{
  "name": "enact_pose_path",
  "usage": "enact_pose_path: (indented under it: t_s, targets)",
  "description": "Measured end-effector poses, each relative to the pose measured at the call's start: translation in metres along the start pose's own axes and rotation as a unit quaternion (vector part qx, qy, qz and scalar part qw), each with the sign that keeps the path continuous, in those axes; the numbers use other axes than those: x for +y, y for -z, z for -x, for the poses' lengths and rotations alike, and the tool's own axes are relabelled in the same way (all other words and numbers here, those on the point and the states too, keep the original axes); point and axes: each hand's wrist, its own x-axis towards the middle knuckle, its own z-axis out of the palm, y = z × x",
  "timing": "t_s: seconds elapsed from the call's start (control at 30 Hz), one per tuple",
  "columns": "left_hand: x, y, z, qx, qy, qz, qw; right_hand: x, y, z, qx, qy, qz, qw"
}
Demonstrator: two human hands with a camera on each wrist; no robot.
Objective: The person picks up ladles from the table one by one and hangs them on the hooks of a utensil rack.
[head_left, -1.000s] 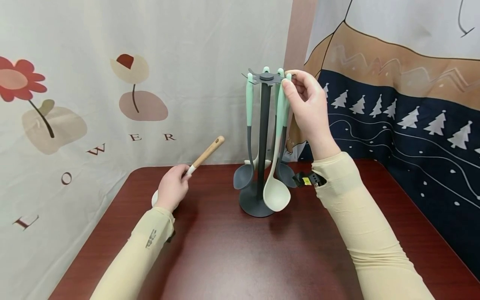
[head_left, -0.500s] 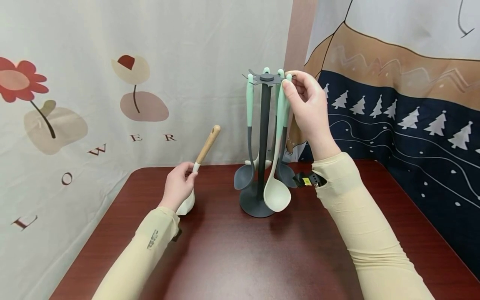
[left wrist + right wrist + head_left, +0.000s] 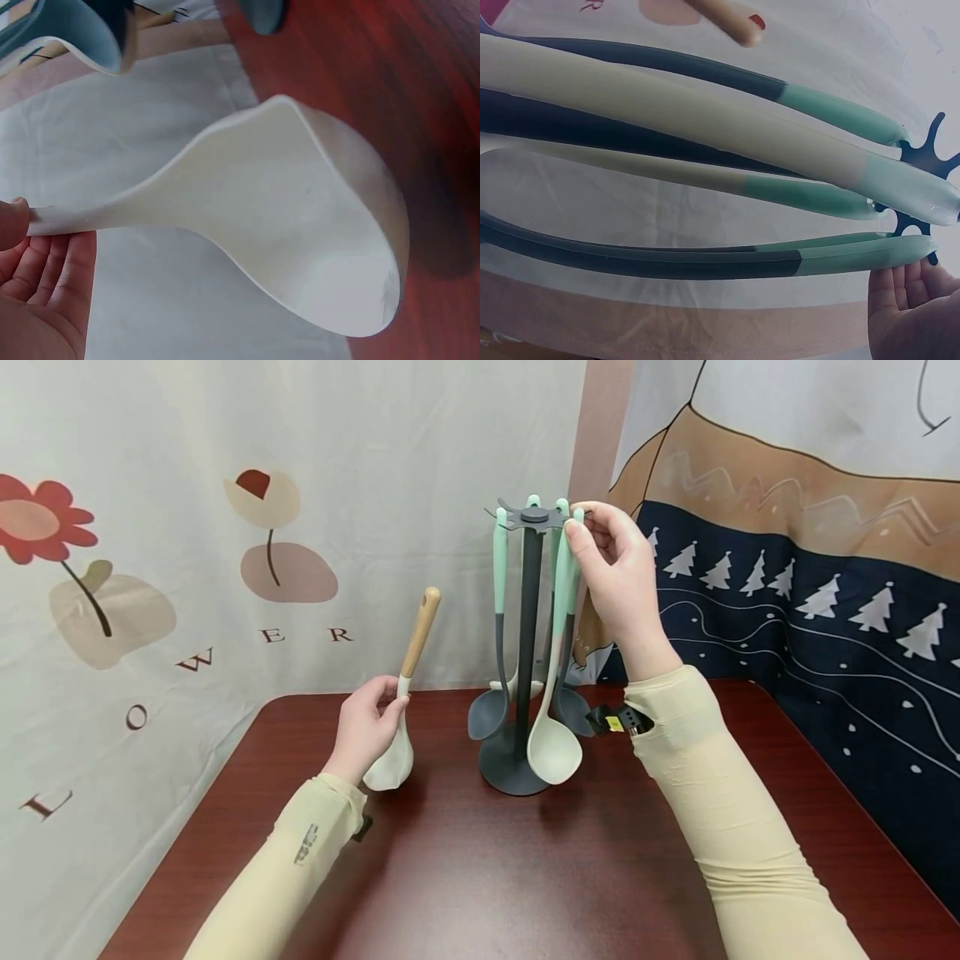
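Observation:
My left hand [image 3: 363,727] pinches a white ladle [image 3: 392,763] by its neck, just below the wooden handle [image 3: 421,635]. The ladle stands nearly upright, bowl down; whether it touches the table cannot be told. In the left wrist view, the deep bowl [image 3: 300,217] has a pointed rim. To the right is a dark utensil rack [image 3: 529,635], hung with several mint-handled utensils. My right hand [image 3: 618,572] pinches at the rack's top, around a hook end beside a mint handle [image 3: 855,256]; the exact contact is partly hidden. A cream ladle [image 3: 555,752] hangs in front.
Dark grey spoon-like utensils [image 3: 487,714] hang around the pole above the rack's round base [image 3: 513,772]. Everything stands on a reddish-brown table [image 3: 480,877]. Behind it are a pale printed curtain [image 3: 420,460] and a dark tree-patterned cloth [image 3: 825,635].
My left hand has moved right toward the rack, turning the ladle from a slant to nearly upright, so its bowl now shows. The right hand and rack have stayed still.

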Motion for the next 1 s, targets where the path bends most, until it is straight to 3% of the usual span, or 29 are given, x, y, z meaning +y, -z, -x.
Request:
enact_pose_path:
  t_s: [0.4,0.73,1.0]
  targets:
    - [0.04,0.003,-0.004,-0.001,-0.006,0.094,0.9956,0.002,0.0,-0.001,0.0,0.002,-0.002,1.0]
    - [0.062,0.007,-0.007,0.015,-0.035,0.1,0.9943,0.0,0.0,0.0,0.002,-0.002,0.001,1.0]
    - [0.075,0.007,-0.006,0.019,-0.043,0.133,0.99,0.002,0.0,0.0,0.001,0.025,0.003,0.9997]
